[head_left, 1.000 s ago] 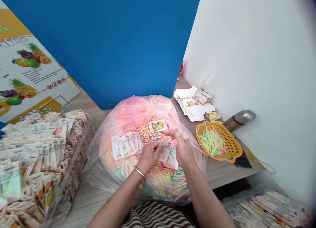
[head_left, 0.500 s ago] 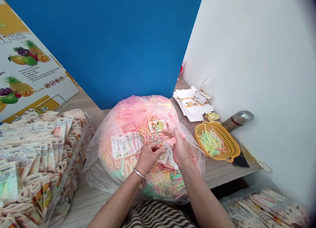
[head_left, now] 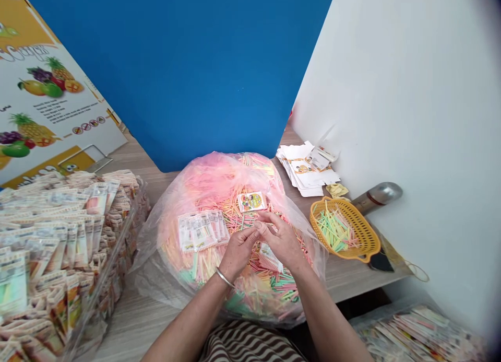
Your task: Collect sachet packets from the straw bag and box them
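Note:
My left hand [head_left: 239,251], with a metal bangle at the wrist, is closed in a pinch. Its fingertips meet those of my right hand [head_left: 285,245], whose fingers are bent over them. Whatever is between the fingers is hidden. Both hands are over a big see-through plastic bag [head_left: 151,257] full of thin pastel sticks [head_left: 233,218]. On the sticks, left of my hands, a row of overlapping small sachets [head_left: 201,230] lies flat. A single printed sachet [head_left: 251,201] rests just beyond my fingers. More sachets [head_left: 269,256] lie partly under my right hand.
A see-through container heaped with filled sachets [head_left: 58,236] stands at left. To the right are a yellow basket [head_left: 366,236] of sticks, a metal flask [head_left: 379,195] and flattened white cartons [head_left: 303,168]. A blue panel [head_left: 219,74] rises behind; more packets [head_left: 422,330] lie lower right.
The pink sticks that showed in my right hand and the see-through sachet at my left fingertips are no longer visible. My hands have come closer, fingertips together. The view has shifted slightly.

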`<state>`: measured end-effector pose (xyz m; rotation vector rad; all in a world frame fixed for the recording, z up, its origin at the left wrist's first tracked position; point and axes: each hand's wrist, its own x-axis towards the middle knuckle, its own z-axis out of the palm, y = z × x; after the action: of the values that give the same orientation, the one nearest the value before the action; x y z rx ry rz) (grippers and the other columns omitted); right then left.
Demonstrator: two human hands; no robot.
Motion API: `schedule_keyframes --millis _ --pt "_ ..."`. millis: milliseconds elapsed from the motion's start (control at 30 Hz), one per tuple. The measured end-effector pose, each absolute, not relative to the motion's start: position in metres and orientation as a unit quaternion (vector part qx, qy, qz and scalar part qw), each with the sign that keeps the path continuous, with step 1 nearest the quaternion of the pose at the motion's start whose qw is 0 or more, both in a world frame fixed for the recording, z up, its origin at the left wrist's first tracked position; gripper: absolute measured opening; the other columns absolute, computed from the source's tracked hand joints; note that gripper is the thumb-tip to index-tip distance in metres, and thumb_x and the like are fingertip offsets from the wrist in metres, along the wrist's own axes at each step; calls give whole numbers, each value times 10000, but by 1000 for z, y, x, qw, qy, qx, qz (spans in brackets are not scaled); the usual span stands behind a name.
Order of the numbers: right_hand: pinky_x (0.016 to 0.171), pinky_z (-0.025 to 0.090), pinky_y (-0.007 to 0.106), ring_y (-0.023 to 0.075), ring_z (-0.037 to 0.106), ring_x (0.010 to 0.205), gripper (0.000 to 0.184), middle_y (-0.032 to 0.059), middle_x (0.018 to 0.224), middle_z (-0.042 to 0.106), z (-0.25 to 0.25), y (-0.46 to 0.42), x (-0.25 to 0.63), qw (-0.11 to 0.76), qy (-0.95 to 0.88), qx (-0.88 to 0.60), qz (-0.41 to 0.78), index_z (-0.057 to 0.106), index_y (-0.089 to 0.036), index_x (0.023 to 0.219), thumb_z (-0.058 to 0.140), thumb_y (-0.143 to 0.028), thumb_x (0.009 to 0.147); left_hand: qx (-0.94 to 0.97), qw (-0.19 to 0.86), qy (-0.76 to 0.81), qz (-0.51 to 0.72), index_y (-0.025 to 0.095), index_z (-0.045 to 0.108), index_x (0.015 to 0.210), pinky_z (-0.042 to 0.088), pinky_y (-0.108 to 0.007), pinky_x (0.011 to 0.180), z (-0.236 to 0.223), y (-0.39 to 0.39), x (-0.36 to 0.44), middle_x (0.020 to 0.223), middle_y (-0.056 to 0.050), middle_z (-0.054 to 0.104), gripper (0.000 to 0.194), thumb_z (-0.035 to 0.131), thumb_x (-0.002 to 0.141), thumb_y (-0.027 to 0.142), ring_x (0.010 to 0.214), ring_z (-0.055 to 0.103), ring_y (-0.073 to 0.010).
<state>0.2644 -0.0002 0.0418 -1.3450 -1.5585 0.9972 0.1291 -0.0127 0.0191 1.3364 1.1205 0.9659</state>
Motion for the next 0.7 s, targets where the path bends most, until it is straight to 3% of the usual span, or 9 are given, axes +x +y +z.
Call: schedule_keyframes --millis 133,267,367,467,533,700 --pt "956 480 381 234 629 1074 359 93 1128 689 45 -4 266 429 -630 -520 386 685 -194 1102 532 -463 922 559 542 472 414 163 703 885 482 -304 869 16 -15 128 906 -41 702 405 466 913 489 890 618 -182" --pt "1010 438 388 225 595 1127 321 91 1163 675 38 2 272 431 -662 -534 302 665 -187 1138 476 -381 966 525 455 533 484 157 628 895 479 -250 765 20 -14 107 850 -28 657 328 466 919 441 794 582 -145" --pt "1091 338 476 294 484 1264 203 107 1263 627 24 7 268 276 -760 -559 183 705 -186 1027 566 -264 901 483 338 605 535 176 577 1006 463 -223 690 27 -13 76 849 -14 638 264 459 923 398 743 575 -130" --pt "1124 196 618 402 237 1426 172 105 1474 461 9 9 254 123 -801 -574 118 720 -185 984 613 -240 861 468 201 685 521 183 566 1050 461 -246 684 24 -12 43 844 -20 645 249 456 914 360 737 595 -150" --pt "1116 140 671 434 137 1452 202 99 1539 371 2 13 241 74 -808 -574 105 715 -178 1016 611 -266 867 479 115 728 477 178 578 1037 474 -295 753 15 -11 26 871 -45 655 232 450 894 308 793 612 -185" --pt "1096 107 716 472 117 1445 354 121 1588 261 -13 28 215 9 -815 -569 108 680 -140 1159 594 -299 854 514 24 761 396 178 590 1034 428 -439 983 -10 -10 11 1075 -108 648 261 439 821 182 1087 567 -270"
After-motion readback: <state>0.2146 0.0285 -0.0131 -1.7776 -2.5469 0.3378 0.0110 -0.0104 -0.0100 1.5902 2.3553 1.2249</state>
